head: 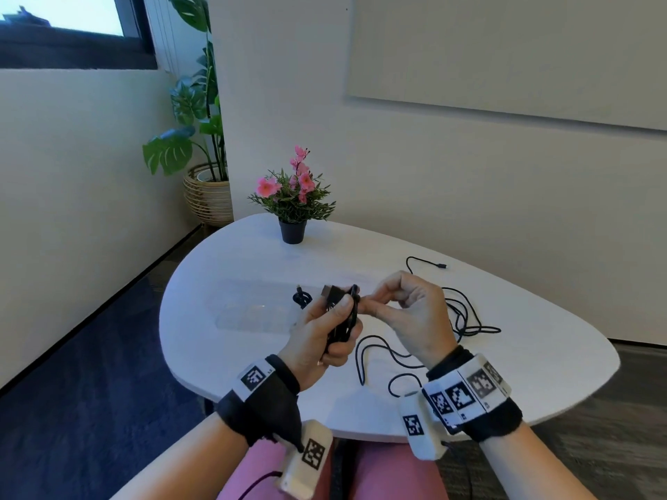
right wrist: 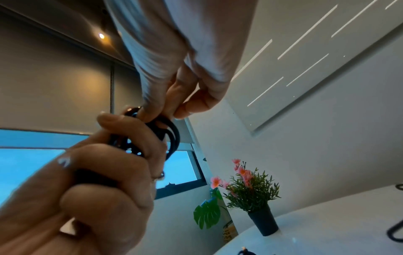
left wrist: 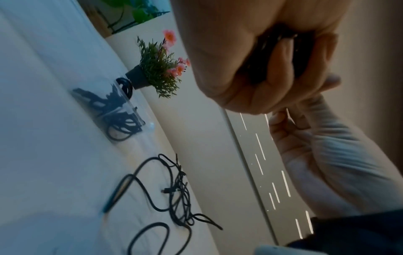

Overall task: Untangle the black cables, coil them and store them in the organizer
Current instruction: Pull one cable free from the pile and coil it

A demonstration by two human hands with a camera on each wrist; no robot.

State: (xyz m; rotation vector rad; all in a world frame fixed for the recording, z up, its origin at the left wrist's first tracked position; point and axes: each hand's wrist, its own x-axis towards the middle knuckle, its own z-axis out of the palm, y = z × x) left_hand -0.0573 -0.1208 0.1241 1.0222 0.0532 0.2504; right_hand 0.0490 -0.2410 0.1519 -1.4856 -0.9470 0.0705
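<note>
My left hand (head: 330,330) grips a coiled black cable (head: 343,319) above the white table (head: 223,359), its USB plug (head: 329,292) sticking up past the thumb. In the right wrist view the coil's loops (right wrist: 167,136) bulge out of that fist. My right hand (head: 404,312) pinches the coil's top with thumb and forefinger. A loose black cable (head: 465,319) lies tangled on the table under and right of my right hand; its loops (left wrist: 179,193) are visible in the left wrist view. The clear organizer (head: 252,308) lies left of my hands with a small coiled cable (head: 301,299) at its right end.
A potted pink-flower plant (head: 293,200) stands at the table's far edge. A large leafy plant in a wicker basket (head: 207,191) stands on the floor by the wall. The table's near edge curves just in front of my wrists.
</note>
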